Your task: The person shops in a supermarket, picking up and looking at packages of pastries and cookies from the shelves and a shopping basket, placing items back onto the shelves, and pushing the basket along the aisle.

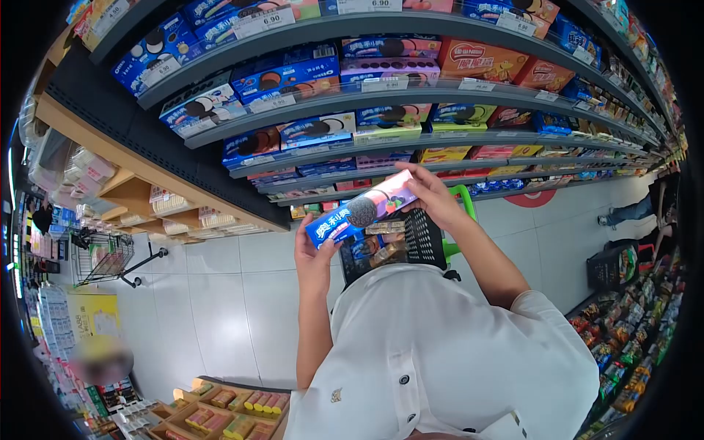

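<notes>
Between my two hands is a long blue and purple box of Oreo cookies (362, 210), tilted up to the right, its printed front facing me. My left hand (314, 248) grips the lower left end, thumb on the front face. The upper right end is held by my right hand (434, 196), fingers along the top edge. Beneath the box sits a black shopping basket (429, 238) with a green handle (463, 207). Several packaged snacks (385, 247) lie inside it, partly hidden by the box and my left hand.
Curved shelves (308, 106) of cookie boxes with price tags rise ahead. A shopping cart (103, 257) stands at left beside wooden shelving (169, 176). Behind me is a wooden display (227, 414) of packets. A person's leg (631, 214) and a dark basket (614, 265) are at right.
</notes>
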The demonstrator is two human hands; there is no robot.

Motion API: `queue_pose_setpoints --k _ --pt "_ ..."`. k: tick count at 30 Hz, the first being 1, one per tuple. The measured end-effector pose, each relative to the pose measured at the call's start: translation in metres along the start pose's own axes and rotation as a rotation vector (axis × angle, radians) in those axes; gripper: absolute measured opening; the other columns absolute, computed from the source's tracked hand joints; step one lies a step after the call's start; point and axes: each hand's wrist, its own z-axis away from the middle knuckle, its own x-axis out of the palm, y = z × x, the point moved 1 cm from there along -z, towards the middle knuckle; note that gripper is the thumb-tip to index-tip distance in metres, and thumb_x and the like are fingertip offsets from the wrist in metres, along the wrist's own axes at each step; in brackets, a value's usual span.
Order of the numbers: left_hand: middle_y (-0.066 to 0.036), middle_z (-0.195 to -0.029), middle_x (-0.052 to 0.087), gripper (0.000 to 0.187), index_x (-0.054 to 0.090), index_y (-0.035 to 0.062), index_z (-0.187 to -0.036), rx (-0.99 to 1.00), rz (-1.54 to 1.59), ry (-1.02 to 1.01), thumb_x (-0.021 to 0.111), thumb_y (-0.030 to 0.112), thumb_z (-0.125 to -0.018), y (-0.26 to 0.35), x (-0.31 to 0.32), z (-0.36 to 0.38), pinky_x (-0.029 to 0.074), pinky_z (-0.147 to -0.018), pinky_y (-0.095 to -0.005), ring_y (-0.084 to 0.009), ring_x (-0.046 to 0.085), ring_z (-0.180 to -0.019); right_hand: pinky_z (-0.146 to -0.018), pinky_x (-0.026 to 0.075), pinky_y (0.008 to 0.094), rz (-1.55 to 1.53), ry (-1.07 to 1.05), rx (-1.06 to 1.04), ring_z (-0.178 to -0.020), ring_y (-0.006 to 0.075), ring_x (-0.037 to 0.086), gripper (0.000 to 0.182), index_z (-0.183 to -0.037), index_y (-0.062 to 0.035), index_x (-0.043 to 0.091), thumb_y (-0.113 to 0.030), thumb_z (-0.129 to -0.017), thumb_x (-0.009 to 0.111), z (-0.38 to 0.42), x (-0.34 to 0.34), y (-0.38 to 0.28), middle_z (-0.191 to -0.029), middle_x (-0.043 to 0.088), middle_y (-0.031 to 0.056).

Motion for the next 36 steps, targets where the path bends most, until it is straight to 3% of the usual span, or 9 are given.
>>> queue_pose_setpoints --k 13,17,24,26,36 --pt "-0.013 -0.136 0.052 0.068 0.036 0.0068 -0.148 -0.017 0.02 0.006 0.068 0.003 -0.088 0.002 0.004 0.002 0.053 -0.1 -0.0422 -0.0245 0.058 -0.119 -0.082 0.057 0.0286 -0.019 0.044 0.023 -0.105 0.0134 0.063 0.043 -0.143 -0.0084 0.047 -0.027 -0.104 0.05 0.002 -0.002 0.008 -0.123 0.06 0.0055" --pt "-0.013 -0.137 0.051 0.067 0.036 0.0059 -0.148 0.01 -0.017 0.001 0.066 0.002 -0.089 -0.001 0.001 0.001 0.053 -0.1 -0.0424 -0.0251 0.058 -0.12 -0.079 0.056 0.0278 -0.053 0.04 0.038 -0.103 0.0121 0.061 0.041 -0.141 -0.0094 0.049 -0.023 -0.103 0.053 0.002 -0.002 0.009 -0.118 0.06 0.0035" --pt "-0.012 -0.135 0.053 0.069 0.036 0.0079 -0.147 -0.02 0.035 0.022 0.069 0.002 -0.087 -0.006 -0.002 0.0 0.055 -0.094 -0.0385 -0.023 0.058 -0.117 -0.08 0.057 0.0297 -0.028 -0.004 0.036 -0.106 0.0127 0.061 0.044 -0.142 -0.0103 0.048 -0.017 -0.1 0.058 -0.004 -0.006 0.012 -0.123 0.057 0.003" --pt "-0.012 -0.132 0.055 0.071 0.038 0.008 -0.146 -0.022 0.065 0.046 0.072 0.002 -0.085 -0.005 -0.001 -0.001 0.057 -0.09 -0.0348 -0.0205 0.06 -0.113 -0.079 0.057 0.0296 -0.023 0.005 0.026 -0.106 0.0135 0.061 0.045 -0.142 -0.0098 0.047 -0.018 -0.1 0.059 -0.004 -0.004 0.008 -0.121 0.059 0.004" --pt "-0.01 -0.131 0.055 0.067 0.038 0.0079 -0.146 -0.048 0.082 0.049 0.068 0.0 -0.088 -0.007 -0.002 -0.002 0.057 -0.091 -0.0365 -0.0204 0.06 -0.114 -0.081 0.058 0.0292 0.006 -0.011 0.047 -0.105 0.0128 0.061 0.046 -0.143 -0.0104 0.047 -0.02 -0.099 0.059 -0.006 -0.003 0.006 -0.118 0.06 0.0044"
